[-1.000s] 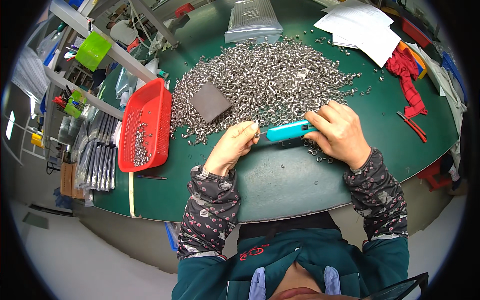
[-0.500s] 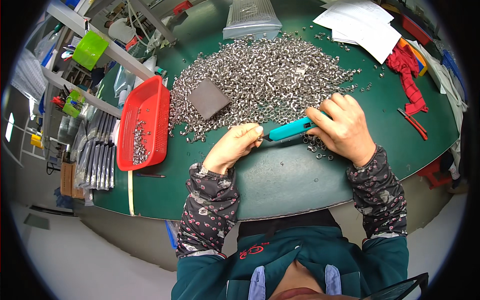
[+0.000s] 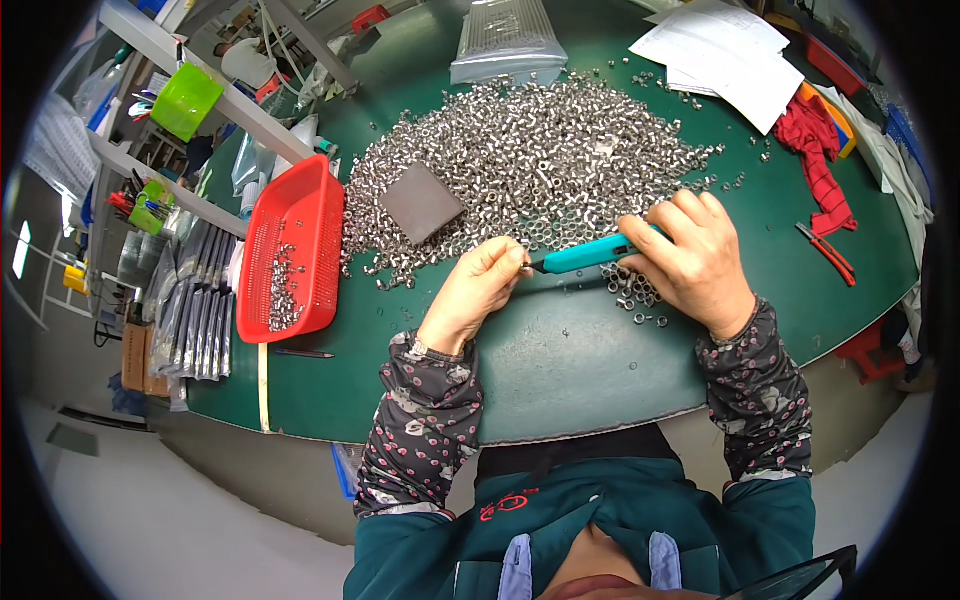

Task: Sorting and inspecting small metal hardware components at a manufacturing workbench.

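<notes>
My right hand [image 3: 690, 255] grips a teal utility knife [image 3: 590, 254], its dark tip pointing left. Between thumb and fingers, my left hand [image 3: 478, 288] pinches a small metal ring [image 3: 526, 268], mostly covered by the fingertips. The knife's tip meets the ring, or lies right beside it; which of the two I cannot tell. Beyond both hands spreads a broad heap of small shiny metal rings [image 3: 540, 150]. On the heap's near left part rests a dark square block [image 3: 422, 203]. Several loose rings [image 3: 632, 290] lie beneath my right hand.
Left of the heap stands a red plastic basket [image 3: 322, 250] holding some rings. A pencil [image 3: 305, 353] lies near it. Red-handled snips [image 3: 828, 255], a red cloth [image 3: 810, 150] and white papers [image 3: 725, 55] are on the right. Clear plastic bags [image 3: 508, 40] lie at the back.
My left hand has tilted slightly, its fingertips a little farther right and up. The knife's tip has shifted slightly at the ring, and my right hand has moved a little to the right.
</notes>
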Demonstrator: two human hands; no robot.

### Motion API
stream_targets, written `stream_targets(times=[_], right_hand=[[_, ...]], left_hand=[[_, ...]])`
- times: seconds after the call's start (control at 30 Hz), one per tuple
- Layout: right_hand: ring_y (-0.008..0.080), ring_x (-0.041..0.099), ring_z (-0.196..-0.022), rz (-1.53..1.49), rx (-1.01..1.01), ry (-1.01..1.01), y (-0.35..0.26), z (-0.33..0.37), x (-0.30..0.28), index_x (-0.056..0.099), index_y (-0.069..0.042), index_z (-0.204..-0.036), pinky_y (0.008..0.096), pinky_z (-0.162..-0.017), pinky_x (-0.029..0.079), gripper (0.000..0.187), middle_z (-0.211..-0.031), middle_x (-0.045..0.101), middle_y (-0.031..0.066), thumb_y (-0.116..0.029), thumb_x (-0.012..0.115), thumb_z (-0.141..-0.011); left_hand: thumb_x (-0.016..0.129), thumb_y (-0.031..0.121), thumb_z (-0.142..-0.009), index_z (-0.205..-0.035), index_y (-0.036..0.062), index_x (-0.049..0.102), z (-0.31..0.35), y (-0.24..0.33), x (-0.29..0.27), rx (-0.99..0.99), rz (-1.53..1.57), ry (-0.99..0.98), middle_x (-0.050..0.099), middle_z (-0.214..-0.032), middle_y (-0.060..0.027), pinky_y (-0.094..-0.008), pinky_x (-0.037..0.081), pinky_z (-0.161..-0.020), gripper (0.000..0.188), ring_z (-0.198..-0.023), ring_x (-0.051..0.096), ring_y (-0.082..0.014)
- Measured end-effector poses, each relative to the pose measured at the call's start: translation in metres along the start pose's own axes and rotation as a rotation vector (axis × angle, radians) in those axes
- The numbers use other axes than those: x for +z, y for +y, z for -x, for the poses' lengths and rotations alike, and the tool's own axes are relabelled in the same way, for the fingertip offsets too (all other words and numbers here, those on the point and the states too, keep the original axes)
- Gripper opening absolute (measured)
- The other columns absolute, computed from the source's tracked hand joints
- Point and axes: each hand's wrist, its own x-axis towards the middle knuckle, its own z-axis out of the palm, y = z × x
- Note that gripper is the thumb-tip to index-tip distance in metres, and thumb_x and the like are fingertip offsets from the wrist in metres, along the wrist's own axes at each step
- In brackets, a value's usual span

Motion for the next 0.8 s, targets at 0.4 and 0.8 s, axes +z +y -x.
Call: stream_targets(times=[0.4, 0.8], right_hand=[[0.0277, 0.056, -0.062, -0.445, 0.371, -0.119, -0.004, 0.014, 0.019, 0.060, -0.005, -0.084, 0.0372, -0.054, 0.044, 0.025, -0.067, 0.056, 0.0107, -0.028, 0.062, -0.073], [0.0298, 0.057, -0.064, -0.534, 0.455, -0.257, -0.008, 0.011, 0.018, 0.060, -0.004, -0.084, 0.0380, -0.055, 0.044, 0.028, -0.068, 0.057, 0.0121, -0.031, 0.059, -0.076]], left_hand=[[0.050, 0.010, -0.087, -0.096, 0.0057, 0.051, -0.003, 0.001, 0.008, 0.268, 0.266, 0.158, 0.053, -0.082, -0.0032, -0.0133, 0.025, -0.038, 0.010, -0.049, 0.034, -0.0021], [0.054, 0.009, -0.085, -0.099, 0.0050, 0.051, -0.003, -0.001, 0.010, 0.290, 0.277, 0.150, 0.054, -0.076, 0.0003, -0.0151, 0.021, -0.038, 0.015, -0.046, 0.031, 0.0003]])
